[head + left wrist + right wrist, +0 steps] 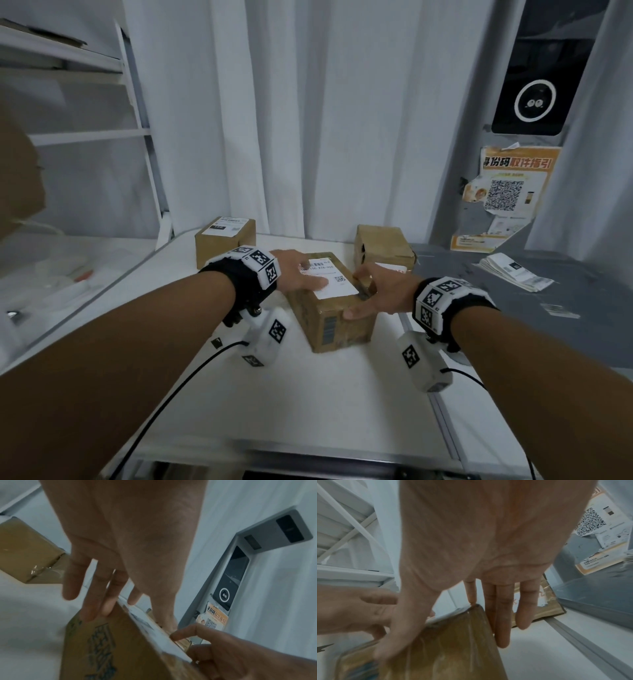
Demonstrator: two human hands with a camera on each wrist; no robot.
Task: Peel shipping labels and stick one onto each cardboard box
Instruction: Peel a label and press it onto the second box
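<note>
Here, the white table (308, 394) lies bare from its near metal edge up to the middle box (337, 320), leaving free room in front of and to both sides of that box. A metal strip (445, 431) marks the table's right edge, where a grey counter (582, 329) begins. The middle box stands near the table's centre and carries a white label (337, 282) on its top face, printed with a barcode, a small QR code and digits too small to read with certainty; a second barcode is printed on its near side. The left hand (298, 272) lies flat on the label, fingers straight, pressing it without gripping. The right hand (378, 291) holds the box's right end, thumb on the near corner and fingers reaching along the far side. Farther back, a left box (224, 245) already bears a label, and a right box (383, 250) stands just beyond the right hand, apart from the middle box. A stack of labels (513, 272) rests on the grey counter, well apart from the boxes. On the wall behind hangs an orange poster (510, 185) with a large QR code and Chinese writing.
</note>
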